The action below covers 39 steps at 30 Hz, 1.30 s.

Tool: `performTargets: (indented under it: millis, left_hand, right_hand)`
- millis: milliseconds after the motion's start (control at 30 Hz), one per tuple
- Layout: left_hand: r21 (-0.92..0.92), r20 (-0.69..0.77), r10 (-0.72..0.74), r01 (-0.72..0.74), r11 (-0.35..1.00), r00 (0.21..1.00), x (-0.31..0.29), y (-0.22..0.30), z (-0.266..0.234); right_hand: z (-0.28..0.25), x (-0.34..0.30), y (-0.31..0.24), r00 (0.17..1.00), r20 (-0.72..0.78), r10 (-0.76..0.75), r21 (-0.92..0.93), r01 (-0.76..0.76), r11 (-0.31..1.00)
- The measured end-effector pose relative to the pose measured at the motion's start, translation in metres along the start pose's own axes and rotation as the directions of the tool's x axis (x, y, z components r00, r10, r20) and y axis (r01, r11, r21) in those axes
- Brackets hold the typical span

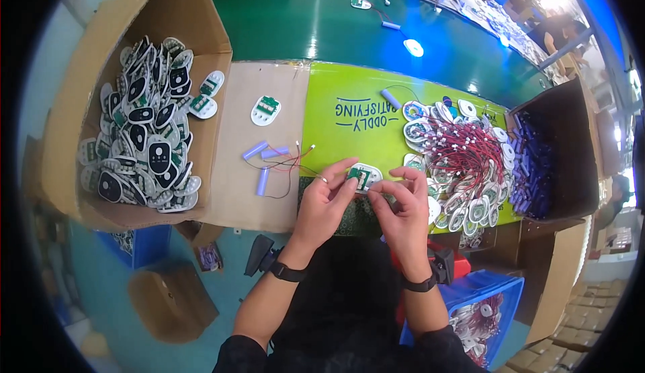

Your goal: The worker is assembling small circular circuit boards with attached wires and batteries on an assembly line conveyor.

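Above the table's front edge, my left hand [325, 206] is closed on a white oval panel [373, 171] with a green circuit board facing up. My right hand [403, 215] has its thumb and index finger pinched at the panel's lower right edge; whatever is between those fingertips is too small to make out. Left of my hands lie several purple cylindrical batteries [262, 182] with red and black wires ending in small white plugs. One dark wire runs toward my left fingers. Beyond them, another white panel [257, 117] rests board side up.
A cardboard box [218, 107] heaped with panels stands at left. At right are a pile of round white pieces with red wires [470, 151] and a box of batteries [564, 144]. A green conveyor belt [269, 23] runs behind; a blue crate [514, 306] stands below right.
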<state>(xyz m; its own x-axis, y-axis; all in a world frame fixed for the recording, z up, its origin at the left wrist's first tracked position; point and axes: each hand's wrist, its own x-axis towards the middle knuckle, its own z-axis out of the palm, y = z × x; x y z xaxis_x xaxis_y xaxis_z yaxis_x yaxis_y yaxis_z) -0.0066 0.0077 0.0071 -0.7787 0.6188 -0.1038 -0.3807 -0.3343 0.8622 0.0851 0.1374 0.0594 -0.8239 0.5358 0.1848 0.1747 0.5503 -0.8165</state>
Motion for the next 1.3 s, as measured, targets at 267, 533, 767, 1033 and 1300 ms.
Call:
performTargets:
  millis: [267, 533, 767, 1033, 1300]
  left_hand:
    - [-0.04, -0.003, -0.032, 0.032, 0.999, 0.999, -0.002, 0.003, 0.001]
    - [0.04, 0.019, 0.073, -0.074, 0.996, 0.997, -0.005, -0.008, 0.0]
    - [0.111, -0.027, 0.117, -0.114, 0.987, 0.993, -0.003, -0.01, 0.002]
    - [-0.004, -0.017, 0.045, -0.045, 0.999, 0.999, 0.0, -0.004, -0.001]
    - [0.272, -0.224, 0.26, -0.196, 0.942, 0.939, -0.011, 0.01, -0.039]
  right_hand:
    - [0.004, 0.002, 0.001, 0.998, 0.009, -0.07, 0.001, 0.07, 0.998]
    - [0.003, 0.003, -0.003, 0.989, -0.007, -0.145, -0.111, 0.143, 0.983]
    - [0.009, 0.01, -0.001, 0.97, 0.023, -0.241, -0.115, 0.242, 0.963]
    - [0.004, 0.008, 0.001, 0.986, 0.082, -0.143, 0.022, 0.141, 0.99]
    - [-0.104, -0.003, 0.014, 0.953, -0.097, -0.286, -0.191, 0.264, 0.945]
